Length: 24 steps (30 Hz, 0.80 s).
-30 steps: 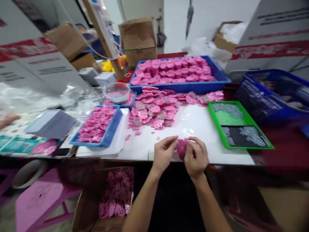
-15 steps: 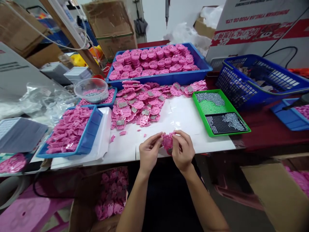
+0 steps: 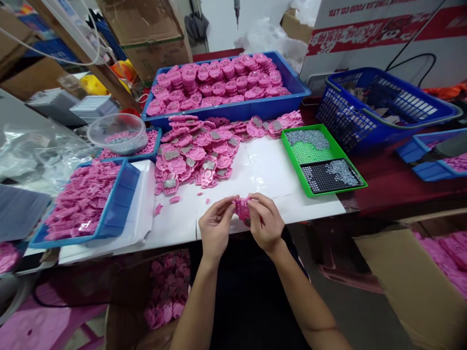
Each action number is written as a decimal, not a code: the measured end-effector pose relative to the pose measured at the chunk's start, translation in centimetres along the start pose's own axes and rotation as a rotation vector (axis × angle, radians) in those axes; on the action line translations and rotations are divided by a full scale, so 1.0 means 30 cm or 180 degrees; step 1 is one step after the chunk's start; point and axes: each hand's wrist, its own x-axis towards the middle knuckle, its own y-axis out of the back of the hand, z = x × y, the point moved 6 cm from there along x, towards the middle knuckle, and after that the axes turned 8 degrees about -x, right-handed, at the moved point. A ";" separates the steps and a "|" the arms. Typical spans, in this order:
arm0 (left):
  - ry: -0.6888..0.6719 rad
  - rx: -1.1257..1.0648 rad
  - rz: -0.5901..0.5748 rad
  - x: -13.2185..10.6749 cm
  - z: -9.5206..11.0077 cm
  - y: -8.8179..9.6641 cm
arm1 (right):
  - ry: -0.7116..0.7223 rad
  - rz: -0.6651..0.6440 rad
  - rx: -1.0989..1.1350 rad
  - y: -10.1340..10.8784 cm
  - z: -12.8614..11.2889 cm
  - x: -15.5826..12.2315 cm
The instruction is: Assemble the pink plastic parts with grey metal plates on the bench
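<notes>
My left hand and my right hand meet at the near edge of the white sheet, both pinching one small pink plastic piece between their fingertips. Just beyond them lies a loose heap of pink pieces with grey inserts. A green tray with small grey parts sits to the right of my hands.
A long blue tray of stacked pink pieces stands at the back. A smaller blue tray of pink parts and a clear bowl are on the left. A blue basket is at the right. A cardboard box with pink pieces sits below the table.
The view has shifted right and slightly down. My hands stay together on the pink piece, fingers working at it, near the table's front edge.
</notes>
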 end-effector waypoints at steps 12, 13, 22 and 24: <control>0.0500 -0.0280 -0.0101 0.021 -0.028 -0.002 | 0.0053 -0.0413 0.0244 0.005 -0.006 0.008; 0.0510 -0.0301 -0.0144 0.023 -0.026 -0.006 | 0.0064 -0.0386 0.0233 0.006 -0.007 0.006; 0.0076 0.0341 -0.0411 0.041 0.050 0.001 | -0.0024 -0.0388 0.0254 -0.001 0.008 -0.008; 0.0074 0.0396 -0.0484 0.049 0.056 0.005 | -0.0067 -0.0365 0.0291 0.000 0.013 -0.007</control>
